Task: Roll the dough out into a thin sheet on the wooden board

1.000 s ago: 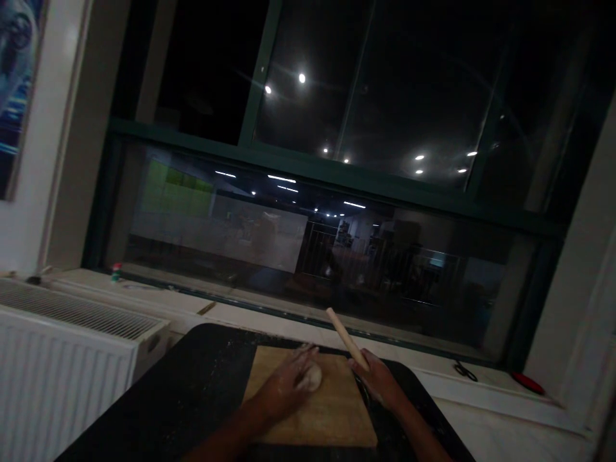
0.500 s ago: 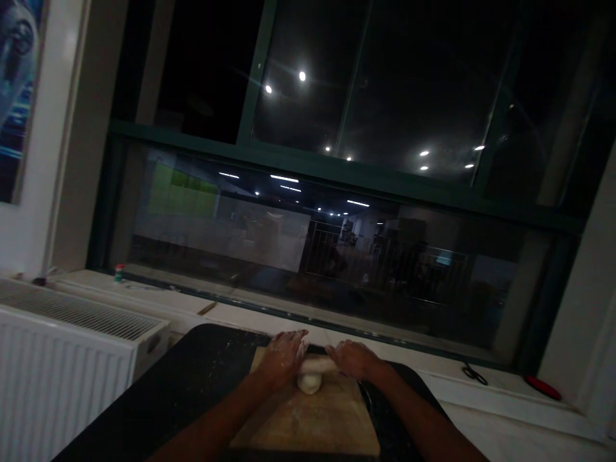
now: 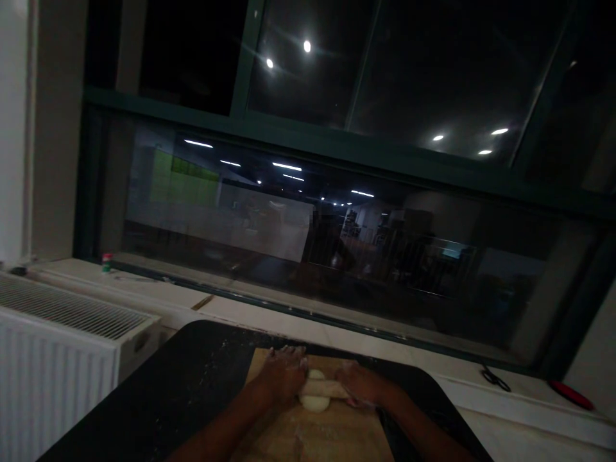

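Observation:
A pale rolling pin (image 3: pixel 327 388) lies across a small flattened piece of dough (image 3: pixel 314 404), which shows both in front of and behind it. The dough rests on a wooden board (image 3: pixel 337 436). At the pin's left end is my left hand (image 3: pixel 285 373), dusted with flour, its fingers over the end. My right hand (image 3: pixel 360 382) is closed round the other end. Both hands cover the pin's ends, so only its middle shows.
Under the board is a black table (image 3: pixel 158 391) with specks of flour. Beyond it runs a white windowsill (image 3: pixel 269 324) with scissors (image 3: pixel 495 378), a red object (image 3: pixel 570 394) and a small red-capped container (image 3: pixel 106 262). A white radiator (image 3: pixel 58 378) stands at the left.
The rolling pin has come back toward me over the dough, with both hands on it. Dough now shows on its far side too and looks flatter and wider. The view has shifted slightly.

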Demonstrator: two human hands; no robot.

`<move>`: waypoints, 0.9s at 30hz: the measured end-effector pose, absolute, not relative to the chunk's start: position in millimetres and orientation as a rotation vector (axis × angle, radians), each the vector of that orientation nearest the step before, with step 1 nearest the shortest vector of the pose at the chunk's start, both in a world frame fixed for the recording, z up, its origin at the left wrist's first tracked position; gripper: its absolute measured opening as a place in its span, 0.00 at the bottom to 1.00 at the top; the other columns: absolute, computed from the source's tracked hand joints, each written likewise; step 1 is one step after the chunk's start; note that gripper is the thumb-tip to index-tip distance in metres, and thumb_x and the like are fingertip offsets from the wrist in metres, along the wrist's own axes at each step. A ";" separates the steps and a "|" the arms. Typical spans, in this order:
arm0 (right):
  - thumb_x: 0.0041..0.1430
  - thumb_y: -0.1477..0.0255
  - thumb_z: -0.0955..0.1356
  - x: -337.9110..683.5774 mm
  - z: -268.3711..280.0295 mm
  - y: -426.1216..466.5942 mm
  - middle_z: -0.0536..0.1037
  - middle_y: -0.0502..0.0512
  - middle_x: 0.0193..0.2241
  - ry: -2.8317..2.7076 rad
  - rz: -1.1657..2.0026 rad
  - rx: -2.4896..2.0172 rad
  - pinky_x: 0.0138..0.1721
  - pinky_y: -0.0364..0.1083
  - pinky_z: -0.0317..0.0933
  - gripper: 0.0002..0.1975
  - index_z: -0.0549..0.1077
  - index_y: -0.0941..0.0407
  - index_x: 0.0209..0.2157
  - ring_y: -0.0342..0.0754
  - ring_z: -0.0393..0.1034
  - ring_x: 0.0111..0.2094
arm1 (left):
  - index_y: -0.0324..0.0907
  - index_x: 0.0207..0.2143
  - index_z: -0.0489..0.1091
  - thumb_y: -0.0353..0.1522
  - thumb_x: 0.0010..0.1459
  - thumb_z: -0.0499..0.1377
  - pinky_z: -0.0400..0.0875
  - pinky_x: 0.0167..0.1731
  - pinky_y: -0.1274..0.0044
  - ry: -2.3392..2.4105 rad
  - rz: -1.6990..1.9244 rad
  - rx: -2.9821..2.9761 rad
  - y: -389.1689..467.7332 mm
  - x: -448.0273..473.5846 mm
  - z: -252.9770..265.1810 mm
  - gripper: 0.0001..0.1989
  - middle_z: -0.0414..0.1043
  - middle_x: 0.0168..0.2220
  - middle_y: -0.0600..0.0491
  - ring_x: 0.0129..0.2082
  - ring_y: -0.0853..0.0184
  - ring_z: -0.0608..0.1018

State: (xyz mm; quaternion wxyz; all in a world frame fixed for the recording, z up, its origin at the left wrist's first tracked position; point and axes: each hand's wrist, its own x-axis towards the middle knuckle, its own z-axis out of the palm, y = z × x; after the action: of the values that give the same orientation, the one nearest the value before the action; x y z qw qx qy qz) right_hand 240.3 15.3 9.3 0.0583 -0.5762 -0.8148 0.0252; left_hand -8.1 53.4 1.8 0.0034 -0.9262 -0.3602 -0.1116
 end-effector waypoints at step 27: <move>0.60 0.82 0.60 224.7 -62.4 -51.4 0.81 0.62 0.38 -2.198 -0.949 -1.915 0.34 0.51 0.68 0.21 0.73 0.53 0.51 0.56 0.78 0.35 | 0.37 0.61 0.67 0.29 0.70 0.42 0.71 0.56 0.59 -1.095 -0.902 -2.687 26.5 -5.5 -29.0 0.23 0.73 0.57 0.40 0.55 0.52 0.76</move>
State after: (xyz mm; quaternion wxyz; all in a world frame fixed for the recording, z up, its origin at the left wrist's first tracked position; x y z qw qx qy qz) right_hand 224.7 -51.4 -62.4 0.0380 -0.6242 -0.7164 -0.3093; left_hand -5.5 26.5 -29.0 0.0517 -0.8832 -0.3598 -0.2964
